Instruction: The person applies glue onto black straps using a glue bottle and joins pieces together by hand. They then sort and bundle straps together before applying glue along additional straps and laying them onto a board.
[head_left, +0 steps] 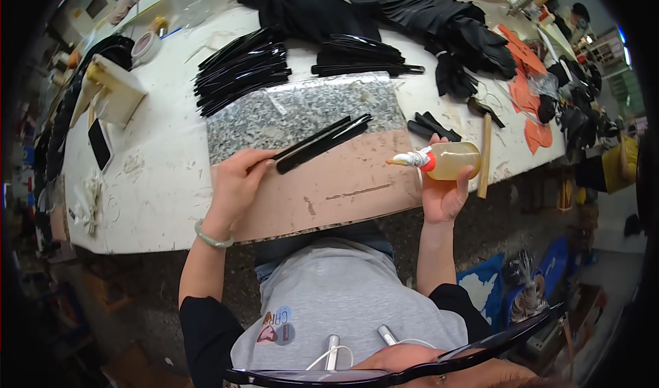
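Black strips [322,143] lie on the stone slab [309,113] — left hand [237,182] pinches their near end, fingers closed. Right hand [445,192] is wrapped around a yellowish glue bottle [446,160], held just off the slab's right edge — nozzle pointing left toward the strips.

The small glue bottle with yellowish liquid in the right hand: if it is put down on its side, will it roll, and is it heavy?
The glue bottle looks round-bodied, so on its side it would probably roll. It appears about half full, so likely light; the right hand holds it easily. Its crusted white nozzle suggests it may be sticky.
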The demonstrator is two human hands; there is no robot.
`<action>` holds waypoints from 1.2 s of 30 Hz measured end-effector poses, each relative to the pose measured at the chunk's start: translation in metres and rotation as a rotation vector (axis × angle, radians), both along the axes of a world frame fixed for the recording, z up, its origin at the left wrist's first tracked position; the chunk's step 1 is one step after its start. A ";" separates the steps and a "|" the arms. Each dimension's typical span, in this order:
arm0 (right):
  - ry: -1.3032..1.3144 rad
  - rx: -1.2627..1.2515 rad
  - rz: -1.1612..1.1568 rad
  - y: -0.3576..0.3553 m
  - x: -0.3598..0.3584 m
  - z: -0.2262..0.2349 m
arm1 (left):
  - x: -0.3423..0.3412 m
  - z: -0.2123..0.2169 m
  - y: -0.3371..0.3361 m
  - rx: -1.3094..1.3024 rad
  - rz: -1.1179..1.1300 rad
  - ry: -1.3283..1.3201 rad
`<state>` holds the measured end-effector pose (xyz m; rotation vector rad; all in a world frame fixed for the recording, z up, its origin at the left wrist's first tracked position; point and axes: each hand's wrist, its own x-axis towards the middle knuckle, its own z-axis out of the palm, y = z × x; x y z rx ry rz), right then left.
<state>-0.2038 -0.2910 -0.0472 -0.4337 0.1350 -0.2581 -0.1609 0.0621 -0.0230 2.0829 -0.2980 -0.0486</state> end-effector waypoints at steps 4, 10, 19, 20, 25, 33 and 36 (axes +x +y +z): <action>-0.034 -0.081 -0.049 -0.009 -0.001 0.010 | -0.010 0.016 -0.013 -0.135 0.123 0.028; -0.288 -0.196 -0.140 -0.026 -0.006 0.022 | -0.039 0.032 -0.050 -0.453 0.058 0.347; -0.125 -0.326 -0.245 -0.017 -0.007 0.029 | -0.063 -0.007 -0.064 0.180 -0.028 -0.248; -0.118 -0.375 -0.233 -0.020 -0.006 0.026 | -0.063 -0.008 -0.066 0.186 -0.025 -0.246; -0.081 -0.390 -0.147 -0.010 -0.006 0.038 | -0.064 -0.002 -0.062 0.141 -0.039 -0.279; -0.125 -0.288 -0.112 0.013 -0.003 0.024 | -0.074 -0.011 -0.044 0.151 0.062 -0.273; -0.129 -0.289 -0.102 0.018 -0.002 0.021 | -0.074 -0.013 -0.043 0.125 0.084 -0.269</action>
